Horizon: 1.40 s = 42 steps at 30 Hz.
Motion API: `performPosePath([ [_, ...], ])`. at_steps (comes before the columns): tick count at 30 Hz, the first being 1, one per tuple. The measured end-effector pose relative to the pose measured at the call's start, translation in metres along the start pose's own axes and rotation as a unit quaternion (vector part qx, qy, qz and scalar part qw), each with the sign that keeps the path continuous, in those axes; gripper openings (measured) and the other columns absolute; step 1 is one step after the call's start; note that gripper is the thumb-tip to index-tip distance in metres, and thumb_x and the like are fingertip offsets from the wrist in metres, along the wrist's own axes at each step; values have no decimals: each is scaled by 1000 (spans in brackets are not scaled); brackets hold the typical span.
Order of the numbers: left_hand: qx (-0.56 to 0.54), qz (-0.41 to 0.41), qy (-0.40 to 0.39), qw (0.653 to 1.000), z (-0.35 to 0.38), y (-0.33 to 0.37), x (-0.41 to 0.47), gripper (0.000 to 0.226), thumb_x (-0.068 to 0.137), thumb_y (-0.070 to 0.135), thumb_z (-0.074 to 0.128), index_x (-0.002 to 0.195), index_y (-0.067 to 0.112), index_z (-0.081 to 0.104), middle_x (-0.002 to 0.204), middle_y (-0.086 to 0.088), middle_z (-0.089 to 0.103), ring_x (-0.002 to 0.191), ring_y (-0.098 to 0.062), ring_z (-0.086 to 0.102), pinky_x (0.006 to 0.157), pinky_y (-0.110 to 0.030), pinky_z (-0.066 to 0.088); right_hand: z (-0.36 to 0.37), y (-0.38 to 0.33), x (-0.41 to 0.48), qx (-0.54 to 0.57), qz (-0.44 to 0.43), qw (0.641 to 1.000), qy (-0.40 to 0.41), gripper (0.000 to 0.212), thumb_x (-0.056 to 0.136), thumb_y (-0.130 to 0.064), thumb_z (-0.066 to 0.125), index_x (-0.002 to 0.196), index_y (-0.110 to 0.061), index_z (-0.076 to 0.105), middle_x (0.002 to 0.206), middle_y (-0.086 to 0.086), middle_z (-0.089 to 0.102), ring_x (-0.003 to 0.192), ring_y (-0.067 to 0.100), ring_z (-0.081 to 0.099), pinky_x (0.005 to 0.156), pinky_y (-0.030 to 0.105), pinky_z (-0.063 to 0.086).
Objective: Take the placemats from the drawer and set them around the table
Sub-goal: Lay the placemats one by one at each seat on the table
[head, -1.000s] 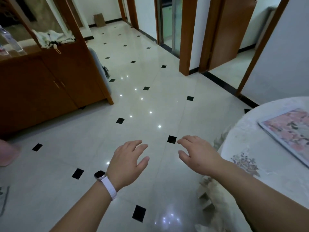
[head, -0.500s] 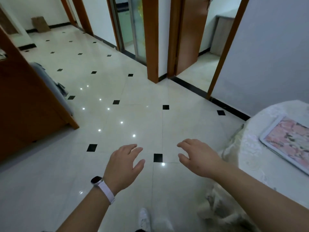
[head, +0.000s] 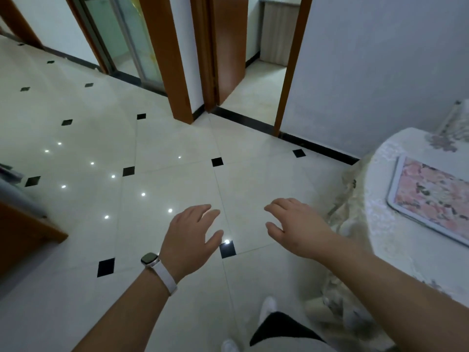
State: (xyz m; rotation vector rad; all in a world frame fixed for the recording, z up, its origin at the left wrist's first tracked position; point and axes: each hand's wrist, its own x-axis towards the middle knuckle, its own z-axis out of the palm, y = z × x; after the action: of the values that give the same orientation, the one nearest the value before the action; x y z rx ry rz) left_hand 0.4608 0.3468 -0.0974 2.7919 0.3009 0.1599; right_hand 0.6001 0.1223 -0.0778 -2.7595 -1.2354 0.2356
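A pink floral placemat [head: 431,196] with a white border lies flat on the round table [head: 396,250] at the right, which is draped in a pale lace cloth. My left hand [head: 189,237], with a white watch on its wrist, hovers palm down over the floor, fingers apart and empty. My right hand [head: 295,227] hovers beside it, also empty with fingers spread, just left of the table's hanging cloth. No drawer is in view.
A wooden cabinet corner [head: 22,235] juts in at the lower left. Wooden door frames [head: 172,59] and an open doorway [head: 256,92] stand ahead, with a white wall [head: 368,72] behind the table. My white shoe [head: 267,308] steps on the glossy tiled floor [head: 165,148].
My view has swung right and moved on: the cabinet has slid out to the left and the table with its placemat has come nearer. Both hands stay open and empty.
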Motion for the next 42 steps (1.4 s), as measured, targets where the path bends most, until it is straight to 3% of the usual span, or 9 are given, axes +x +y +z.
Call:
performPosePath([
  [10, 22, 12, -28, 999, 14, -30, 129, 48, 88, 43, 56, 130, 19, 63, 132, -5, 63, 122, -27, 57, 101, -44, 42, 15, 50, 121, 58, 14, 998, 0, 48, 98, -45, 42, 139, -22, 49, 138, -5, 53, 122, 18, 48, 97, 33, 39],
  [19, 39, 50, -51, 997, 29, -1, 283, 46, 85, 38, 60, 125, 18, 66, 126, -7, 66, 115, -30, 62, 94, -46, 48, -10, 155, 207, 69, 50, 996, -5, 49, 96, -47, 38, 137, -23, 49, 135, -4, 54, 120, 19, 49, 97, 36, 41],
  [34, 21, 272, -69, 960, 67, 103, 514, 40, 86, 27, 70, 123, 15, 67, 125, -9, 67, 114, -32, 62, 93, -45, 48, -53, 317, 219, 73, 277, 957, 52, 49, 98, -48, 40, 139, -22, 49, 136, -3, 53, 120, 20, 49, 99, 37, 41],
  [42, -65, 382, -121, 914, 119, 165, 652, 41, 92, 31, 64, 131, 17, 61, 133, -8, 62, 123, -29, 56, 102, -47, 46, -54, 384, 249, 79, 424, 901, 48, 48, 98, -46, 42, 138, -22, 49, 136, -1, 53, 120, 21, 49, 96, 33, 42],
])
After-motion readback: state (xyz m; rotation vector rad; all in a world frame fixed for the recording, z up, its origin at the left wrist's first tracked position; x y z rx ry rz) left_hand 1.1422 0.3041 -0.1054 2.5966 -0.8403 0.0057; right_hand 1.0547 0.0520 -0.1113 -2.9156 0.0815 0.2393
